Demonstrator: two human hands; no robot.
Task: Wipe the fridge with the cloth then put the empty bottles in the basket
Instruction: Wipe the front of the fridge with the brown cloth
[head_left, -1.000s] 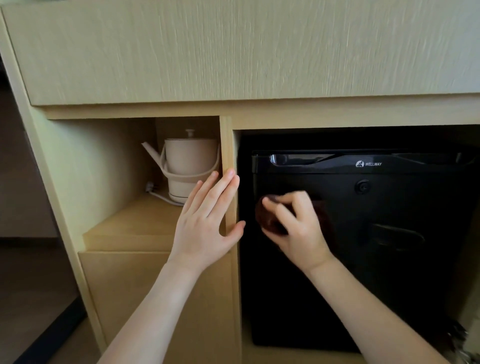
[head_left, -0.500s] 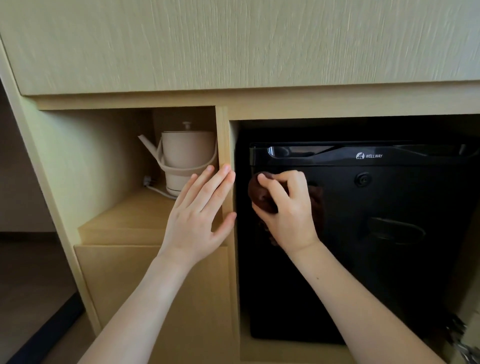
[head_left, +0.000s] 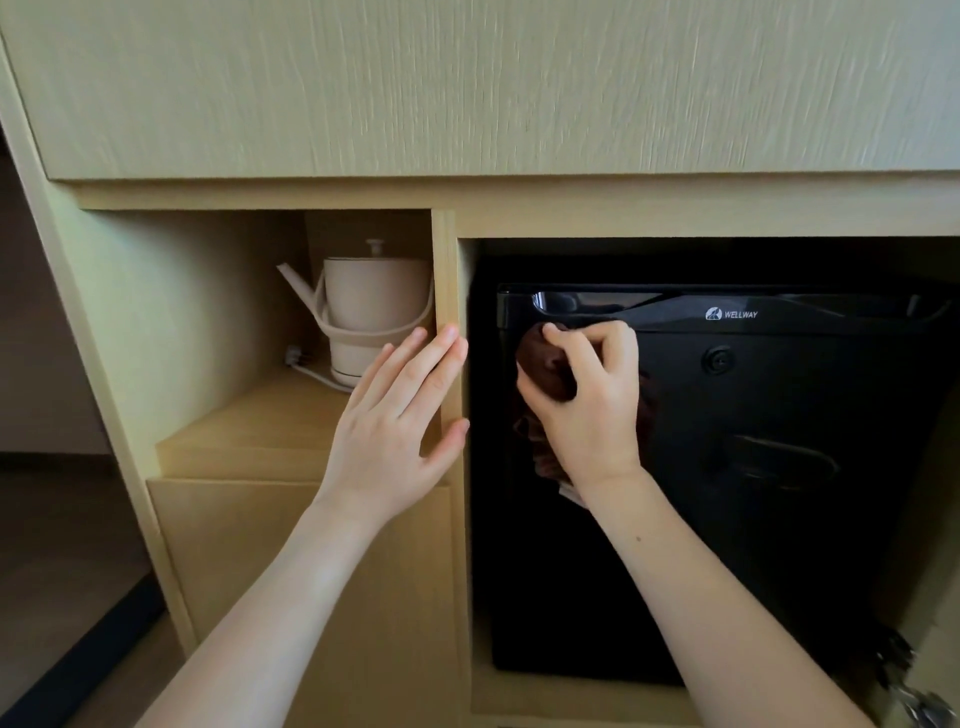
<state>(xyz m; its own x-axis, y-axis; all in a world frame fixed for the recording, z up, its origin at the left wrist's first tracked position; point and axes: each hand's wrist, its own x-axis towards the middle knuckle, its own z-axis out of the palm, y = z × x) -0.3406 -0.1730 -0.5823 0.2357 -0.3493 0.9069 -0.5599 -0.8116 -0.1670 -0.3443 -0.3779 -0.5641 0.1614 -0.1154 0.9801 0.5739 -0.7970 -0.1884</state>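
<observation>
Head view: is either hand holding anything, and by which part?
Right hand grips the brown cloth by its bunched top, against the fridge door; the rest hangs below. Left hand holds nothing, flat on the cabinet divider.

Pale wood cabinet (head_left: 467, 93) (grained), kettle (head_left: 371, 312), dark floor (head_left: 62, 545)

I see a pale wooden cabinet (head_left: 208, 545) filling most of the frame. In its open niche at centre left, a wooden shelf (head_left: 244, 431) carries a beige kettle (head_left: 371, 312), upright at the back, spout pointing left, with a white cord (head_left: 311, 370) lying on the shelf just beside its base. Right of the upright divider (head_left: 445, 270), a black fridge (head_left: 779, 545) stands on the cabinet's bottom board (head_left: 571, 701), door closed. Dark floor (head_left: 57, 545) shows at lower left
</observation>
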